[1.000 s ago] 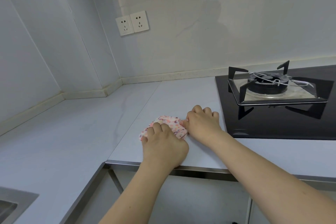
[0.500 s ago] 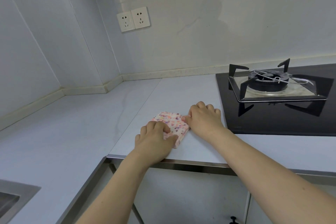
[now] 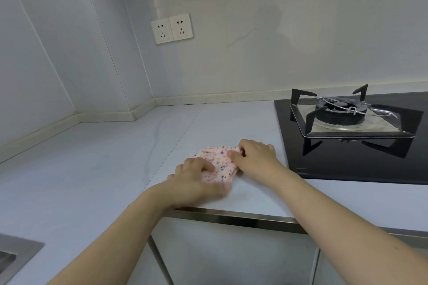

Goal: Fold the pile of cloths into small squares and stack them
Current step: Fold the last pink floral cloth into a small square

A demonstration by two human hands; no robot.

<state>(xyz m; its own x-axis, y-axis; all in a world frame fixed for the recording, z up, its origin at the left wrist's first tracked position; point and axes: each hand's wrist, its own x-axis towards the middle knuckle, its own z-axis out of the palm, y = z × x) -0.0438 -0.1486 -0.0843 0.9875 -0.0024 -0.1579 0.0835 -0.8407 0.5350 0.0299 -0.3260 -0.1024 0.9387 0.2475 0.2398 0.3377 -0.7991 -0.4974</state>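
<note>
A small folded cloth (image 3: 218,160), white with pink, orange and purple speckles, lies on the pale countertop (image 3: 92,169) near its front edge. My left hand (image 3: 196,180) covers the cloth's near left part, fingers curled over its edge and thumb along the front; the hand is blurred. My right hand (image 3: 257,157) sits at the cloth's right side and pinches its right edge with thumb and fingers. No other cloths show in view.
A black glass hob (image 3: 347,164) with a gas burner and pan support (image 3: 342,118) lies close to the right of the cloth. A sink corner (image 3: 14,254) shows at the lower left. Two wall sockets (image 3: 171,28) sit above the counter's back corner.
My left hand has slid back toward the near left edge of the cloth, uncovering more of it. My right hand stays at the right edge. The view has shifted slightly.
</note>
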